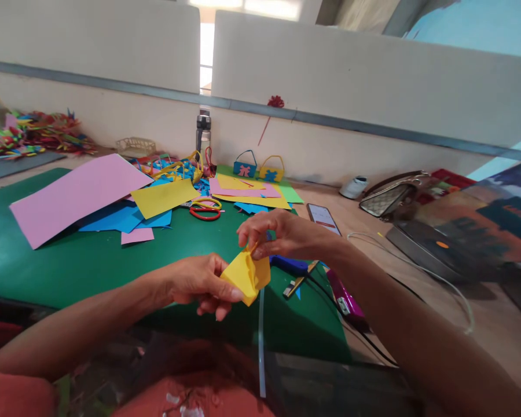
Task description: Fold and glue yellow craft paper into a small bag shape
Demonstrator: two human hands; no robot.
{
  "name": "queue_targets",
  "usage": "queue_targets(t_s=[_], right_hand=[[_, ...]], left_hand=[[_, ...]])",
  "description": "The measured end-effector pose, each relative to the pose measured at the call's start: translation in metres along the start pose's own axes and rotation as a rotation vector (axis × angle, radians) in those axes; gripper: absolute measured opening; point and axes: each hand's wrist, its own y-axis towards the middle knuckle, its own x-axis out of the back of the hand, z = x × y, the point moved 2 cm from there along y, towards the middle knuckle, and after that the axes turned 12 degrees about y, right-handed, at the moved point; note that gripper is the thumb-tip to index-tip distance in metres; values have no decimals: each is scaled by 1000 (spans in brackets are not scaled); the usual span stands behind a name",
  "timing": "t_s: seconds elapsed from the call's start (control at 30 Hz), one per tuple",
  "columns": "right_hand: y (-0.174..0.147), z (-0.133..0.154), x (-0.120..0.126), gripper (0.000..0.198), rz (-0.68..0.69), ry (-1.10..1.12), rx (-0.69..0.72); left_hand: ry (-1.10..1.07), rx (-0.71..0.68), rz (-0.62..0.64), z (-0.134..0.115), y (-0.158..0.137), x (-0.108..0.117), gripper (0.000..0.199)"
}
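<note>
A small folded piece of yellow paper (242, 277), shaped like a little open pouch, is held above the front of the green mat (186, 249). My left hand (202, 281) grips it from the left, thumb on its lower face. From above, my right hand (275, 231) pinches its upper edge with bent fingers. Just behind the right hand lies a blue glue gun (290, 265), partly hidden. A long translucent glue stick (261, 347) sticks out toward me past the mat's front edge. Beside the gun rests a yellow and black cutter knife (301, 281).
Scissors (205, 209) with red and yellow handles lie behind my hands. Pink paper (80, 197) and yellow paper (164, 198) cover the left. Small paper bags (245, 168) stand at the back. A magenta stapler (345, 298), a phone (323, 219) and cables are on the right.
</note>
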Motion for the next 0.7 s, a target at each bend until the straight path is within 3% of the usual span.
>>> queue_targets(t_s=[0.13, 0.33, 0.5, 0.7], right_hand=[[-1, 0, 0, 6, -16, -53, -24], [-6, -2, 8, 10, 34, -9, -45], [-4, 2, 10, 12, 164, 35, -15], [10, 10, 4, 31, 326, -31, 40]], left_hand=[[-49, 56, -75, 0, 4, -4, 31], [-118, 28, -69, -1, 4, -6, 32], [-114, -23, -2, -2, 4, -7, 30], [-105, -36, 42, 0, 3, -8, 24]])
